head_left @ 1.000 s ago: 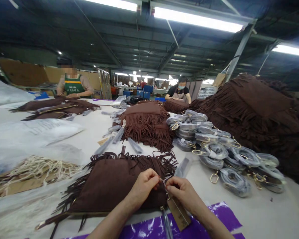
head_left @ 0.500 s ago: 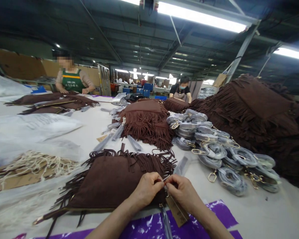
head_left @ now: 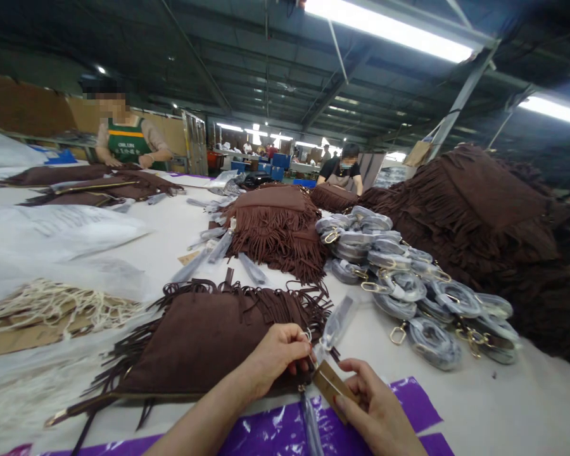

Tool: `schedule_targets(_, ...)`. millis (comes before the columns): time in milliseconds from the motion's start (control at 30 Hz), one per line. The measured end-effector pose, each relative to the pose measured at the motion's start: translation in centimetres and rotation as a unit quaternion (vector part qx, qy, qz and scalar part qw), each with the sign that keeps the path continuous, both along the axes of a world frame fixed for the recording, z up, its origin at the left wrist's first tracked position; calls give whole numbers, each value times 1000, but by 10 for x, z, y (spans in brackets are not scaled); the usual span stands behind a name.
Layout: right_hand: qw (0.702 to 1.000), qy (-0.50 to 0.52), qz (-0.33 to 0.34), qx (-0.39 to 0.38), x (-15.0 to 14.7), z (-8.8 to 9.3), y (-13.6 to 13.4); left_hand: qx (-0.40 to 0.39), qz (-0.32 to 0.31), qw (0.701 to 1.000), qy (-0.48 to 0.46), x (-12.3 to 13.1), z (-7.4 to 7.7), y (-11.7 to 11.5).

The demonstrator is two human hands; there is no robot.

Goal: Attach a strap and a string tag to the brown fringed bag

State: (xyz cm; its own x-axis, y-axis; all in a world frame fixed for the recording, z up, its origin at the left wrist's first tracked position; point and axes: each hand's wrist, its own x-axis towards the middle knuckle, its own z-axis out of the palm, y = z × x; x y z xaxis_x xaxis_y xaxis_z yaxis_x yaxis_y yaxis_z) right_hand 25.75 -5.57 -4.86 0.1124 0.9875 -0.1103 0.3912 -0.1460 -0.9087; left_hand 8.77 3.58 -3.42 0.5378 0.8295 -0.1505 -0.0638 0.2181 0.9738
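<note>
A dark brown fringed bag (head_left: pixel 209 345) lies flat on the white table, its zipper edge toward me. Over its right end, my left hand (head_left: pixel 280 354) pinches a thin white string (head_left: pixel 308 335) between thumb and fingers. My right hand (head_left: pixel 368 399) grips a brown cardboard hang tag (head_left: pixel 331 387), thumb on its face, with a strand of string lying across it. A plastic-wrapped strip (head_left: pixel 312 421) hangs from the bag's near right corner, below the hands. Part of the string is hidden behind my left fingers.
Purple plastic (head_left: pixel 270 430) lies under the bag's near edge. To the right are coiled, wrapped straps (head_left: pixel 403 285) with metal clips and a tall pile of fringed bags (head_left: pixel 494 209). Stringed tags (head_left: pixel 52 316) lie left. Fringed bags (head_left: pixel 270 221) are stacked ahead; two people work beyond.
My right hand has moved from beside the left fingers down to the tag and taken hold of it. The left hand stays at the string; the view has shifted slightly.
</note>
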Motion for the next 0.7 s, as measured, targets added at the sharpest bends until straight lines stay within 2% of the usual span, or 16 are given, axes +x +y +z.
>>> schedule_targets(100, 988, 148, -14, -47, 2, 8, 7, -24, 0, 999, -30, 0, 1, -3)
schedule_targets(200, 981, 181, -11, -67, 4, 14, 11, -42, 0, 997, -62, 0, 0, -3)
schedule_targets(333, 975, 197, 37, -94, 8, 17, 12, -43, 3, 996, -73, 1, -2, -3)
schedule_targets(433, 973, 189, 67, -114, 11, 19, 13, -34, 5, 998, -60, 2, -5, -3)
schedule_targets(533, 978, 157, 95, -102, 11, 21, 12, -19, 4, 999, -37, 3, -7, -4)
schedule_targets(700, 986, 18, 135, -94, 6, 21, 2, 22, 4, 999, 24, 6, -8, -7)
